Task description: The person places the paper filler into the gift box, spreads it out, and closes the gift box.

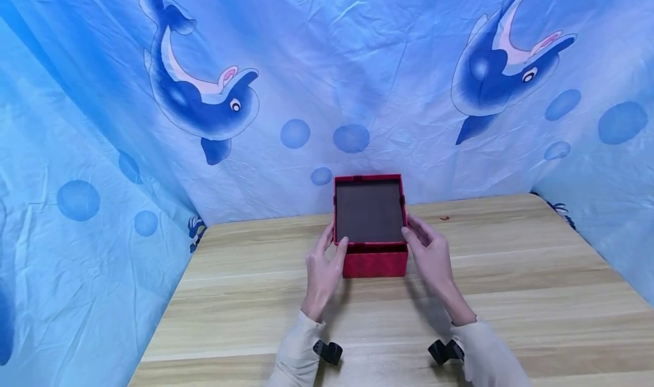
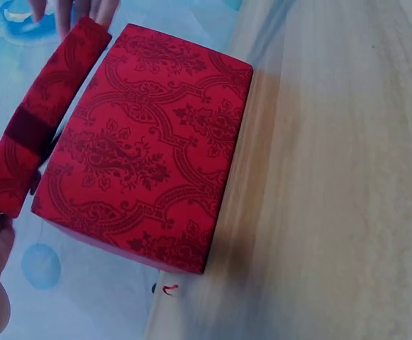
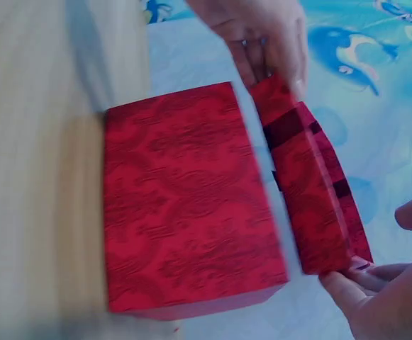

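Note:
A red patterned box stands on the table. Just above its top is a shallow red lid, its dark flat inner face toward the head camera. Dark ribbon bands cross the lid's sides, and a narrow gap parts lid from box in both wrist views. My left hand grips the lid's near left corner, thumb on the front edge. At the near right corner my right hand holds the lid, with fingers along its side. The box's inside is mostly hidden beneath the lid.
The wood-grain table extends to both sides of the box. A small red scrap lies toward the back right. Behind the table hangs a blue cloth with dolphins. Both wrists carry small black devices.

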Motion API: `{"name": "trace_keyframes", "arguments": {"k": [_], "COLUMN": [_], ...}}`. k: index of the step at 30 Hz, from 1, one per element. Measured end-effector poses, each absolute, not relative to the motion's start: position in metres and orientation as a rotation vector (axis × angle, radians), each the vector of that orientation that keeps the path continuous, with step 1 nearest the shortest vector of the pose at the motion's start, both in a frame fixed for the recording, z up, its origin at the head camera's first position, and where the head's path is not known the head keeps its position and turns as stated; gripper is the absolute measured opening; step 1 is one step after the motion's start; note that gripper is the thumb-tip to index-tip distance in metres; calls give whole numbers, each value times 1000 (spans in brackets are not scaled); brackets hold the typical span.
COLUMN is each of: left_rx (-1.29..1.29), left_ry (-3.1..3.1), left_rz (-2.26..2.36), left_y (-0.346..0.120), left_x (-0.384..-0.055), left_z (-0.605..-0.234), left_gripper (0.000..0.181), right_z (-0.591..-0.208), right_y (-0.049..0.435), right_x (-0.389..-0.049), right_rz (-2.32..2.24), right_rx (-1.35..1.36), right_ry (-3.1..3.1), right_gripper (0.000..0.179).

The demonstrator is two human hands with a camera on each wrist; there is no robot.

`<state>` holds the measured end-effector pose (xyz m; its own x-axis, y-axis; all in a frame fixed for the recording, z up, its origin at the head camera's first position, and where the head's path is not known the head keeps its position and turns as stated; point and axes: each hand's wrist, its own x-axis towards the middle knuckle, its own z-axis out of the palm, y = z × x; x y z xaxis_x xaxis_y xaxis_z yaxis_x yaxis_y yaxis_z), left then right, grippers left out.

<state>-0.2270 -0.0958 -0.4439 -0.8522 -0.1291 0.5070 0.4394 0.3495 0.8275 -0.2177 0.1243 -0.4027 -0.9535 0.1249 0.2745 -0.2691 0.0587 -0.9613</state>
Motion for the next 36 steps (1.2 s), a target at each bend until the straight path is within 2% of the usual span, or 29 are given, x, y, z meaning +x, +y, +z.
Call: {"name": "trace_keyframes", "arguments": {"k": [9, 15, 23, 28, 36], "left_rx": [-310, -383, -487, -520, -547], "left_ry": [-2116, -2010, -2010, -1988, -1933], "left_rz": [-1399, -1459, -1625, -1607, -1674], "left_y": [-91, -90, -91, -94, -96], "left_x": [-235, -242, -244, -243, -242], "left_z": [-436, -431, -429, -430, -426], "left_gripper": [60, 57, 58, 53, 57], "right_z": [-374, -375, -381, -381, -387], "right_y": [125, 125, 121, 119, 117], "right_x": [-227, -232, -234, -234, -234], "right_rz": [2003, 2028, 1979, 1919, 1934], "right_rx": [160, 249, 226, 209, 312], "right_ry": [-2137, -2056, -1911, -1903, -1931], "right_gripper": [63, 57, 38, 37, 37]}}
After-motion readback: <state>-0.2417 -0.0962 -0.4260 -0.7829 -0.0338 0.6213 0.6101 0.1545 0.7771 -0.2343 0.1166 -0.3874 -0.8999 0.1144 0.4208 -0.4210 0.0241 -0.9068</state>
